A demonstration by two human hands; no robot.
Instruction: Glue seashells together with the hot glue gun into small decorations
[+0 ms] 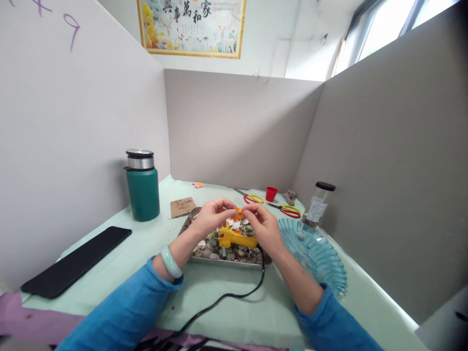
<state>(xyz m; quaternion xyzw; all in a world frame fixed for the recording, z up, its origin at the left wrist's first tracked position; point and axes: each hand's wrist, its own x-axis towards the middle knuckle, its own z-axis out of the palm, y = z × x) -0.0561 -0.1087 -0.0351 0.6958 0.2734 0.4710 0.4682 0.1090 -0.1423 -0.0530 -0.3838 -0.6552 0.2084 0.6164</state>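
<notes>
A head-worn camera looks forward and down, close over the walled table (146, 243).

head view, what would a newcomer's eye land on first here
Both hands, left hand and right hand, pinch a small orange piece at the centre, just above a yellow glue gun lying on a metal tray of shells. A green flask stands to the left, and a ribbed blue glass dish sits right of the tray.

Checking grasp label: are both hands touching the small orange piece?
Touching. The head view shows the left hand and right hand pinching the small orange piece from either side.
</notes>
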